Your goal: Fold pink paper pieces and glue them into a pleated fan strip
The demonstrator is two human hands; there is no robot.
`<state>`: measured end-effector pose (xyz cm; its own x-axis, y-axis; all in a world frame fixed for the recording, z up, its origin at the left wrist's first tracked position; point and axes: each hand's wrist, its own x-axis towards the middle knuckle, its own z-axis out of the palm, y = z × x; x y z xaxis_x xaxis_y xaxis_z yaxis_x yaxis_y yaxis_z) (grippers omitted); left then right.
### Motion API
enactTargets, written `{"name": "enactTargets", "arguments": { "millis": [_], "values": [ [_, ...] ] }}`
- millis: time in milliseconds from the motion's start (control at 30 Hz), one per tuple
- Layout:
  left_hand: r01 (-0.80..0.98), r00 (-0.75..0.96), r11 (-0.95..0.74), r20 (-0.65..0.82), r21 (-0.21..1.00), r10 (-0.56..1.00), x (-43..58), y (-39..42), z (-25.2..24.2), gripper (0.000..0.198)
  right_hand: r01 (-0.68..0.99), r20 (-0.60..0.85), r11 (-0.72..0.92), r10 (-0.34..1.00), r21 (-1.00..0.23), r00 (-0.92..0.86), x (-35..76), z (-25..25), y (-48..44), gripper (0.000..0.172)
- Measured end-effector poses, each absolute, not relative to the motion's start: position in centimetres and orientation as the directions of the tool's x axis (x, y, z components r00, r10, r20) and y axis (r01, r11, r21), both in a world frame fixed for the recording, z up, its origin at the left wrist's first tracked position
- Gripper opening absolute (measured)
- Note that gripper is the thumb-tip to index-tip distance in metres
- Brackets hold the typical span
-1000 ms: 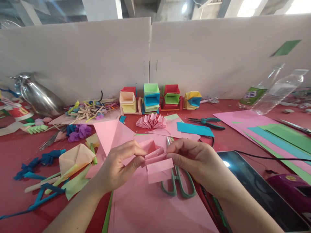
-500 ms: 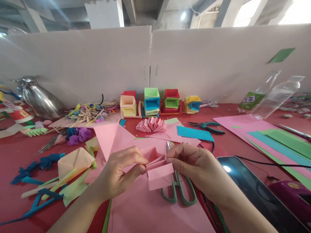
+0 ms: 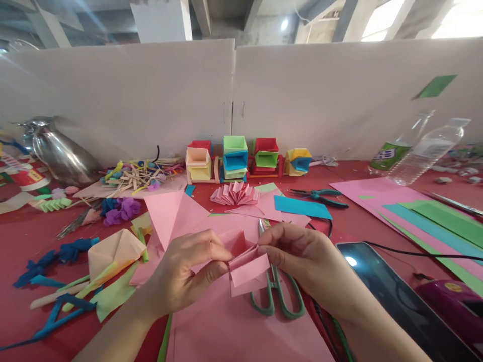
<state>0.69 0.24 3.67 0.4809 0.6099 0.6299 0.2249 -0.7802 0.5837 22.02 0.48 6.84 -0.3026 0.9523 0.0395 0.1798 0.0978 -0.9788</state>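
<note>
Between my hands is a folded pink paper box, its open side tilted up and a flap folded over toward me. My left hand pinches its left edge between thumb and fingers. On the right edge, my right hand holds it the same way. Green-handled scissors lie just beneath and to the right, their blades partly hidden by my right fingers. Pink paper sheets spread under both hands. Just beyond the box sits a pleated pink paper fan.
Stacked coloured paper boxes stand at the back by a white board. Pliers, a phone and plastic bottles are to the right. A metal jug, crepe-paper pieces and a peach folded paper are leftward.
My left fingers have shifted very slightly on the pink box, and its upper opening looks a little changed in shape. My right hand keeps its hold; the view has moved slightly.
</note>
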Motion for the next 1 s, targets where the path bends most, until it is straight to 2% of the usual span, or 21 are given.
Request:
{"name": "enactTargets", "arguments": {
  "millis": [233, 467, 1000],
  "values": [
    [0.224, 0.486, -0.792, 0.639, 0.568, 0.596, 0.74, 0.21, 3.64, 0.008, 0.174, 0.053, 0.108, 0.953, -0.979, -0.298, 22.13, 6.64, 0.52, 0.011],
    [0.211, 0.497, -0.791, 0.634, 0.574, 0.593, 0.78, 0.16, 3.75, 0.010, 0.239, 0.039, 0.105, 0.963, -0.965, -0.267, 22.12, 6.72, 0.44, 0.021],
    [0.257, 0.482, -0.829, 0.677, 0.497, 0.556, 0.96, 0.02, 3.81, 0.013, 0.253, 0.095, 0.171, 0.953, -0.952, -0.289, 22.21, 6.98, 0.38, 0.012]
  ]
}}
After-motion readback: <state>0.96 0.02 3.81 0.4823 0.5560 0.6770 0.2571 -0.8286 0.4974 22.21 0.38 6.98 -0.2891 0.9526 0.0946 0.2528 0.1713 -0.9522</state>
